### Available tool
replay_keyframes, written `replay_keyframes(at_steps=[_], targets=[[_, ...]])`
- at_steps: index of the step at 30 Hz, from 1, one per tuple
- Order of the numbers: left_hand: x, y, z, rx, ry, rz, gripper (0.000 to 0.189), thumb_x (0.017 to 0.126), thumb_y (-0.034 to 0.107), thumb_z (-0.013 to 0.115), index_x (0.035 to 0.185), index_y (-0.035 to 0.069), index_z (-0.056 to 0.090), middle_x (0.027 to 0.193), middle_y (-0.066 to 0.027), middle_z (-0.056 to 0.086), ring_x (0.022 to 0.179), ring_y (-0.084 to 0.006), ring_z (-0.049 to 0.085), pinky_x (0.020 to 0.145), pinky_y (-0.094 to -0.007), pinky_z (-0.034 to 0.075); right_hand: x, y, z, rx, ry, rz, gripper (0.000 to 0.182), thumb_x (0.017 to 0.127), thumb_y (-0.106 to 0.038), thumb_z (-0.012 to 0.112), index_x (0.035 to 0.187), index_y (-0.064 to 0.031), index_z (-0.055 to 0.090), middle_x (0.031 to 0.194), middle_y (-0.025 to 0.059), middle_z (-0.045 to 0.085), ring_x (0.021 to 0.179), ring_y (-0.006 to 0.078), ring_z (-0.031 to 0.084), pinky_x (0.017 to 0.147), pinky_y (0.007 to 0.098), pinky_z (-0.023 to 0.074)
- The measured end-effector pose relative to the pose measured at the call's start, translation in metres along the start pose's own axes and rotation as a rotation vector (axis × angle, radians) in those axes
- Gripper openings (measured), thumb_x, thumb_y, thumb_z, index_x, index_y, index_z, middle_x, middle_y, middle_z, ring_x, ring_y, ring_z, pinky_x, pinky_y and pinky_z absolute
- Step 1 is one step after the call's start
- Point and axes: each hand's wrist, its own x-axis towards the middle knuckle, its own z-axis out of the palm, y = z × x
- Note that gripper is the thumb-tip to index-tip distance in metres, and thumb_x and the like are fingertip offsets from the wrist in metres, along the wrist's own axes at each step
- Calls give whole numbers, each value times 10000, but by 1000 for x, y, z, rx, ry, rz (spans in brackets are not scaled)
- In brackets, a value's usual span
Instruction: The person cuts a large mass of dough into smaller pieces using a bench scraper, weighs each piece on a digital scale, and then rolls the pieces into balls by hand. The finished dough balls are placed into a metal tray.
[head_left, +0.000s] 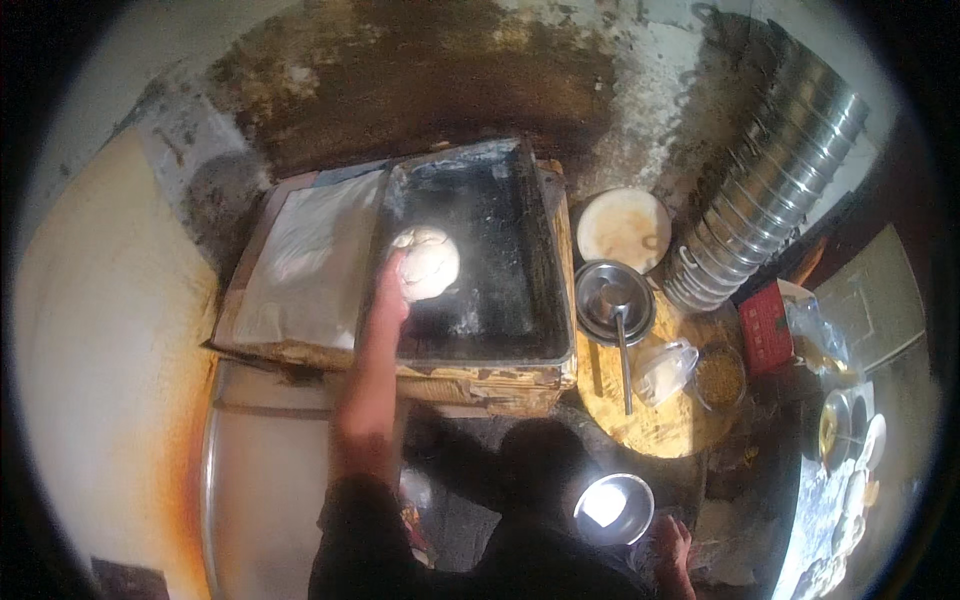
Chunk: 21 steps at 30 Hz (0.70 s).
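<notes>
My left hand (399, 281) reaches out over a dark rectangular metal tray (491, 315) and holds a round pale piece of dough (433, 262) by its left side. Whether the dough rests on the tray is unclear. At the lower right, my right hand (675, 541) is beside a shiny metal bowl (636, 510), whose inside shines brightly. Shade hides most of the fingers, so a grip on the bowl's rim cannot be made out.
White cloth (315, 255) covers the area left of the tray. On the right, a round wooden board (667, 435) bears a metal bowl with a ladle (622, 360), a plastic bag (666, 375) and a bowl of grains (720, 377). Behind stand a pale round lid (622, 225) and a tall stack of metal pots (772, 187).
</notes>
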Motion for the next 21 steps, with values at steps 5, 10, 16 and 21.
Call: replay_keyframes(at_steps=[5, 10, 16, 21], targets=[[82, -34, -43, 1202, 369, -22, 495, 892, 459, 512, 1253, 124, 556, 1122, -151, 629, 1023, -308, 608, 846, -441, 508, -5, 3, 20, -405, 10, -280, 218, 879, -208, 639, 931, 4, 632, 815, 93, 664, 716, 147, 621, 633, 269, 490], [67, -54, -15, 1703, 171, 631, 460, 938, 438, 463, 1245, 110, 561, 1146, -154, 621, 1046, -319, 592, 869, -433, 478, -36, -18, 20, -685, 15, -47, 353, 852, -297, 673, 1078, -28, 640, 971, 106, 681, 873, 204, 645, 780, 350, 509], [-122, -83, 144, 1365, -255, 906, 434, 938, 371, 491, 1243, 70, 556, 1166, -174, 607, 1065, -316, 578, 891, -421, 464, -34, 12, -126, -1224, 118, -103, 388, 775, -420, 668, 1047, -144, 648, 925, 145, 674, 887, 326, 649, 763, 433, 507], [-251, -136, 226, 1406, -666, 666, 414, 939, 316, 513, 1242, 36, 551, 1182, -190, 595, 1081, -313, 566, 910, -411, 452, -73, 10, -345, -1206, 569, 164, 458, 739, -493, 668, 904, -65, 669, 841, 139, 673, 842, 314, 652, 730, 433, 524]])
